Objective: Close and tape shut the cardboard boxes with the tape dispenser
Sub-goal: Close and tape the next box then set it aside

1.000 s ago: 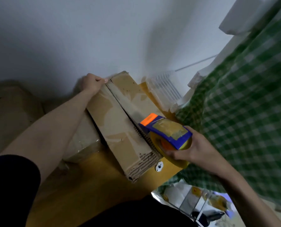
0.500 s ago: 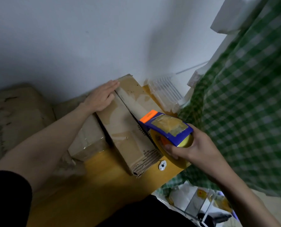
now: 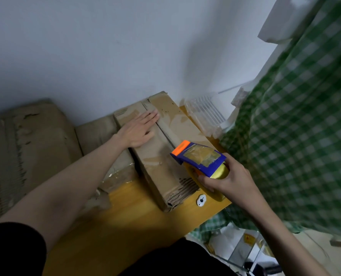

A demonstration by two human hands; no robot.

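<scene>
Long brown cardboard box (image 3: 161,156) on yellow desk (image 3: 126,212), seam running away toward wall | left hand (image 3: 139,128) flat, fingers straight, pressing far flaps | right hand (image 3: 227,180) clamped on blue-orange tape dispenser (image 3: 199,158) at near seam end (nearer hand).

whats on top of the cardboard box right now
The left hand lies flat on the cardboard box, fingers straight beside the centre seam. The tape dispenser, gripped by the right hand, sits over the near end. The lid under them is hidden.
</scene>
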